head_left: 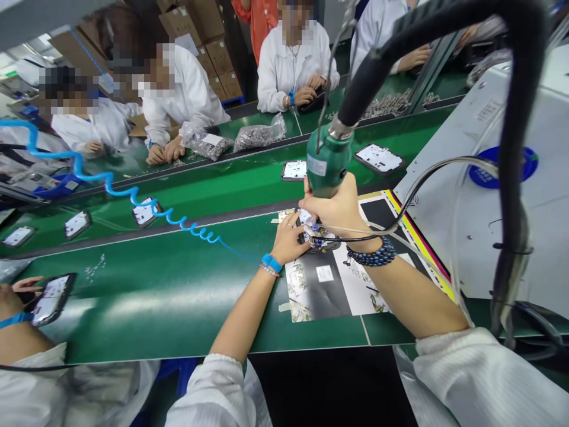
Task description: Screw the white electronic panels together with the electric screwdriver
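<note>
My right hand (340,207) is wrapped round a green electric screwdriver (326,163), held upright with its body above the fist. Its tip is hidden behind my hand and the cables. Below it, a dark-framed device with a white inner plate (304,216) lies on a printed sheet (326,296). My left hand (288,240) reaches in from the left, its fingers stretched out and resting at the device's near side. A blue wrist strap (271,262) with a coiled blue cord (128,194) is on my left wrist. Much of the device is covered by my hands.
A white machine (502,196) stands close on the right, with a thick black hose (515,148) arching overhead. Similar devices (380,158) lie along the green conveyor (213,190) beyond. Bags of small parts (260,135) and co-workers are across it. Another person's hand (26,287) holds a device at left.
</note>
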Demonstrator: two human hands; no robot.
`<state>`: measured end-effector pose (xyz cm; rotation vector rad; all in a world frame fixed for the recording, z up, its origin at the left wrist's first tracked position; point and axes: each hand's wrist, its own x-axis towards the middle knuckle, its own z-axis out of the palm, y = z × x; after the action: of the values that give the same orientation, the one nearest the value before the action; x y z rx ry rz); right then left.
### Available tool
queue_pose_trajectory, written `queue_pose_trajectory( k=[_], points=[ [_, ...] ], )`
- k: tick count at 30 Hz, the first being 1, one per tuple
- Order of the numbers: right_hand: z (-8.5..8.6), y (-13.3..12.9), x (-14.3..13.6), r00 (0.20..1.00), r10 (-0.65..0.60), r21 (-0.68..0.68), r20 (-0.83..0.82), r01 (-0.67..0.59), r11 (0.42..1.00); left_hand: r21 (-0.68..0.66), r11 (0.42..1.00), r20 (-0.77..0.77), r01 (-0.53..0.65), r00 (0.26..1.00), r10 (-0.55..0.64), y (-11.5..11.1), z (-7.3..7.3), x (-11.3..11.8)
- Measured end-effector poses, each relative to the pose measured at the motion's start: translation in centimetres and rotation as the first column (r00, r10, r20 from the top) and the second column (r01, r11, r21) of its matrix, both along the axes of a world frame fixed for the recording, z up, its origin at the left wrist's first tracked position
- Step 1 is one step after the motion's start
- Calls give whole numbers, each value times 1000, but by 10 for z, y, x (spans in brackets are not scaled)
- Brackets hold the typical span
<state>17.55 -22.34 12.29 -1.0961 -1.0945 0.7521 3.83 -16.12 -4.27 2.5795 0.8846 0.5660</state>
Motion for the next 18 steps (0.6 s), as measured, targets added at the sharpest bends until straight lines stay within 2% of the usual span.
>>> queue_pose_trajectory(
  k=[3, 6, 8, 9, 11, 14, 18],
  points=[
    [7, -5, 2, 999, 23, 21, -23, -22, 1000, -1, 1000, -9, 2, 1000, -2, 1, 0, -2],
    [28, -26, 19, 996, 0, 104, -92, 9, 995, -40, 999, -9, -23, 1000, 23, 2, 2, -5],
    [45, -46, 38, 987, -42, 192, -154, 71, 979, -70, 994, 4, -89, 996, 89, 4, 5, -5],
    [52, -56, 49, 985, -17, 280, -174, 66, 958, -76, 987, -3, -141, 990, 141, 7, 7, -4],
    [61, -71, 70, 989, -20, 333, -150, 69, 940, -64, 967, -51, -248, 968, 245, 14, 12, 1],
    [63, -80, 91, 993, -53, 342, -109, 87, 936, -19, 945, -151, -326, 936, 319, 29, 22, 12],
    [61, -77, 95, 992, -60, 333, -107, 93, 938, 41, 960, -286, -279, 917, 278, 49, 36, 28]
  ],
)
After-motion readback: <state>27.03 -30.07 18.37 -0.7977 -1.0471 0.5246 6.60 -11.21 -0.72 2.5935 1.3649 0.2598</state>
